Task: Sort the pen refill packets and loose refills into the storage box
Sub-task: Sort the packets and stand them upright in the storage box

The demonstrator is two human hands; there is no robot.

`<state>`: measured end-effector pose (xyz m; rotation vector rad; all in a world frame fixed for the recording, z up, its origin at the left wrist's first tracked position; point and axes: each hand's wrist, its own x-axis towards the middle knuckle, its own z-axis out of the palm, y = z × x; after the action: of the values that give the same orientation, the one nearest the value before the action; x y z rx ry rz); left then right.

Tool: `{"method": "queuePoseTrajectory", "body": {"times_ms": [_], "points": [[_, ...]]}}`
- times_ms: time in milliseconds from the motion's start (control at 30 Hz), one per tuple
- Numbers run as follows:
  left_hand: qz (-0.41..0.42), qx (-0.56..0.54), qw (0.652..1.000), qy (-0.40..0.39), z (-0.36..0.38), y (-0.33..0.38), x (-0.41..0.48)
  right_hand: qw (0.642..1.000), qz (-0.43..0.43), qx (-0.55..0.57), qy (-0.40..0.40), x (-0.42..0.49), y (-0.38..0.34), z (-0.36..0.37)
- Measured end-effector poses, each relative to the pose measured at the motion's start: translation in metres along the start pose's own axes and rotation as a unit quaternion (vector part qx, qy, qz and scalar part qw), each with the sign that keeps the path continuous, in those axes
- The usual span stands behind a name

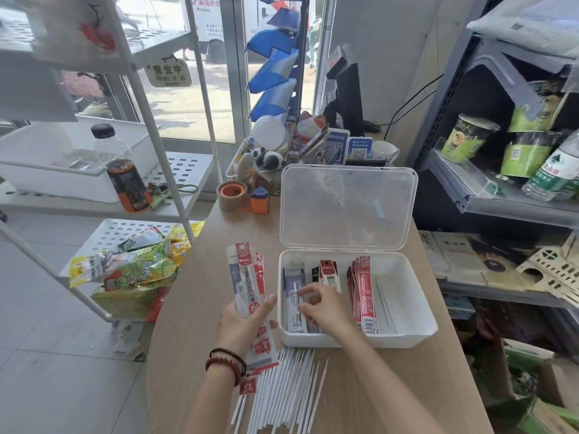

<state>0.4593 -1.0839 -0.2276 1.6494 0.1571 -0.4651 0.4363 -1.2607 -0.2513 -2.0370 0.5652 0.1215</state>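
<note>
Fingers [308,295] of your right hand [322,311] are pinching a grey-white refill packet [293,319] at the left end of the open white plastic storage box [360,341]; your left hand [244,324] is gripping red-and-white packets [247,274] just beside it.

You have a roll of tape [232,195] and a panda toy [269,158] at the table's [200,277] far end, a drink bottle [123,170] and snack bags [138,267] on the white rack [188,166] left, and green cups [470,137] shelved right.
</note>
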Motion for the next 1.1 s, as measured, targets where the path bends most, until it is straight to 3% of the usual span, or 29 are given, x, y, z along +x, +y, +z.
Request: {"method": "queuePoseTrajectory", "body": {"times_ms": [200,467,667,867,967,1100], "points": [[-0.011,0.001,1.000,-0.008,-0.004,0.001,0.000,0.990,-0.018,-0.142,-0.020,0.004,0.000,0.004],[0.020,0.025,0.998,-0.052,0.004,0.001,-0.003,0.994,-0.089,0.060,-0.020,-0.021,-0.029,-0.014],[0.061,0.093,0.987,-0.117,0.021,0.005,-0.003,0.992,-0.068,0.104,-0.025,-0.024,-0.037,-0.017],[0.057,0.081,0.984,-0.151,0.031,0.006,0.000,0.984,-0.023,0.175,0.019,-0.023,-0.019,-0.035],[0.049,0.070,0.983,-0.162,0.041,0.008,-0.002,0.977,-0.036,0.209,0.016,-0.023,-0.011,-0.043],[0.050,0.059,0.982,-0.175,0.054,0.011,-0.006,0.969,-0.039,0.233,0.071,-0.025,0.000,-0.059]]}}
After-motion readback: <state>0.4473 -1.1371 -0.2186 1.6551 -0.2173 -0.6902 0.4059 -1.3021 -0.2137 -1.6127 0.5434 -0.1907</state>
